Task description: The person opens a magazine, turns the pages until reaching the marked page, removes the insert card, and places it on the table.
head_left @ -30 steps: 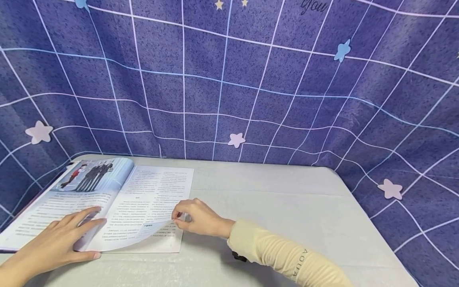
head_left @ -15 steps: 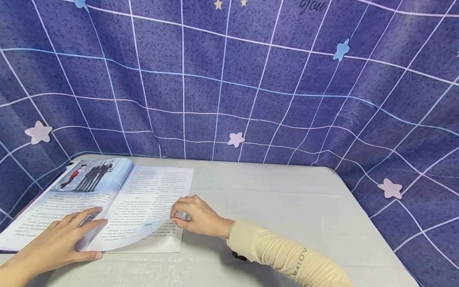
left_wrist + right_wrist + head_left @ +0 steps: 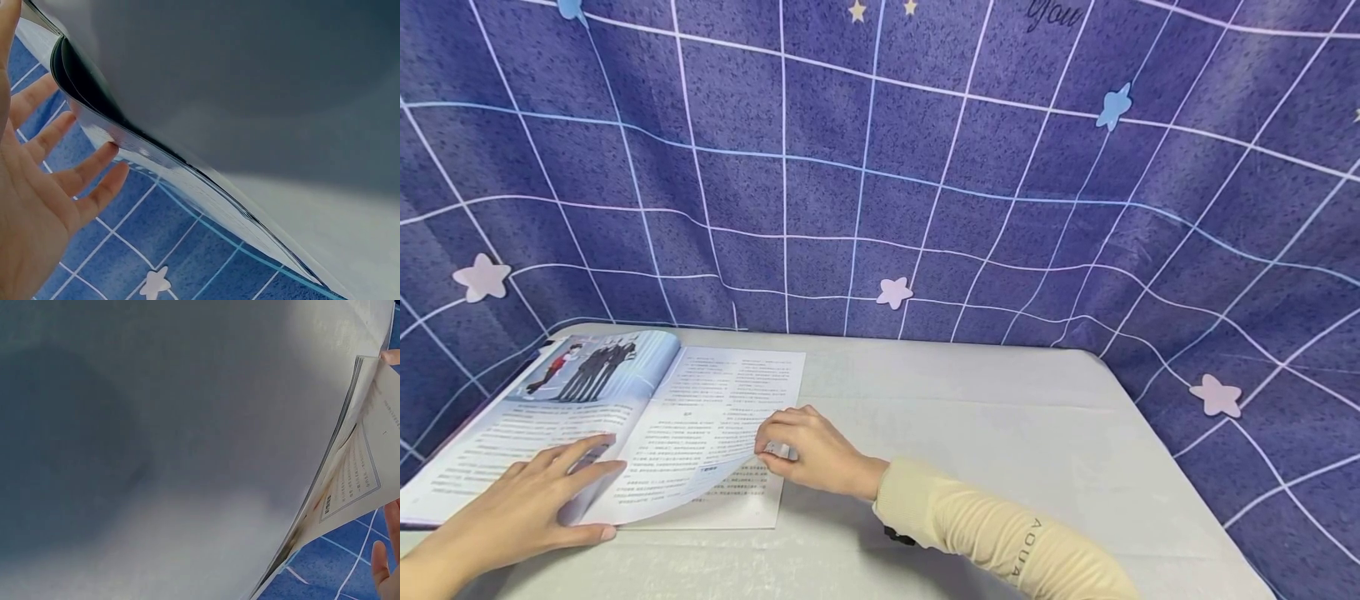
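An open magazine (image 3: 722, 392) lies on the left part of the table, with a picture of several standing figures on its left page. My left hand (image 3: 523, 504) rests with spread fingers on the left page near the spine, its thumb by the bottom edge. In the left wrist view the fingers of the left hand (image 3: 47, 187) lie along the magazine's edge (image 3: 181, 164). My right hand (image 3: 812, 450) pinches the outer edge of a right-hand page (image 3: 700, 483), whose lower corner curls up off the sheet below. The lifted page (image 3: 350, 481) shows its printed underside in the right wrist view.
A pale cloth covers the table (image 3: 985, 433), which extends to the right of the magazine. Behind it hangs a blue curtain (image 3: 925, 200) with white grid lines and star shapes. A cream sleeve (image 3: 992, 525) covers the right forearm.
My right hand has shifted slightly left with the page edge, and the page corner curls a little more. The left hand stays almost in place.
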{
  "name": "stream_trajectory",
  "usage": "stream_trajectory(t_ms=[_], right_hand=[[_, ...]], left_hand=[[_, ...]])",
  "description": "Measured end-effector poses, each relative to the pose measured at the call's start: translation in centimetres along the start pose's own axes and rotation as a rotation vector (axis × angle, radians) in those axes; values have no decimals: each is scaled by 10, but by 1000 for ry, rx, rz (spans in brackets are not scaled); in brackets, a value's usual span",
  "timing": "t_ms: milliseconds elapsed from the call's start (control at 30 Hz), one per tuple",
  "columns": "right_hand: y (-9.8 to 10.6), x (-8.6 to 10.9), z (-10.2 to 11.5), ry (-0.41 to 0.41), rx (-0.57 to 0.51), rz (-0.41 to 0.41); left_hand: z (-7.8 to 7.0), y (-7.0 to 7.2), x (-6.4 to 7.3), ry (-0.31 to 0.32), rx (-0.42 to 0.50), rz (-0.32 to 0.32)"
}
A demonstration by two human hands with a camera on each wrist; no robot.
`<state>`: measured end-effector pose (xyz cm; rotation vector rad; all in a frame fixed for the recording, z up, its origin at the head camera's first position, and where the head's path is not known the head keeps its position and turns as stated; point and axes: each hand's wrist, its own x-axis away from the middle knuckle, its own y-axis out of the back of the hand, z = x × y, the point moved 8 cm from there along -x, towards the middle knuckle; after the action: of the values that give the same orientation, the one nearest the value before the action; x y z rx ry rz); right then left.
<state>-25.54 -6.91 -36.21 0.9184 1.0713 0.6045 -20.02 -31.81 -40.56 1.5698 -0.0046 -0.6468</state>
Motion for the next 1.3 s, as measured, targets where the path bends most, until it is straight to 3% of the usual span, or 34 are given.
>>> stream_trajectory(t_ms=[433,900,1300], right_hand=[[-1,3,-4,-20,7,6],[2,6,-10,-62,-2,5],[7,8,-13,-55,39,-33]], left_hand=[[2,5,0,-36,34,-29],[6,6,-1,-3,28,0],[5,12,-1,5,5,-25]])
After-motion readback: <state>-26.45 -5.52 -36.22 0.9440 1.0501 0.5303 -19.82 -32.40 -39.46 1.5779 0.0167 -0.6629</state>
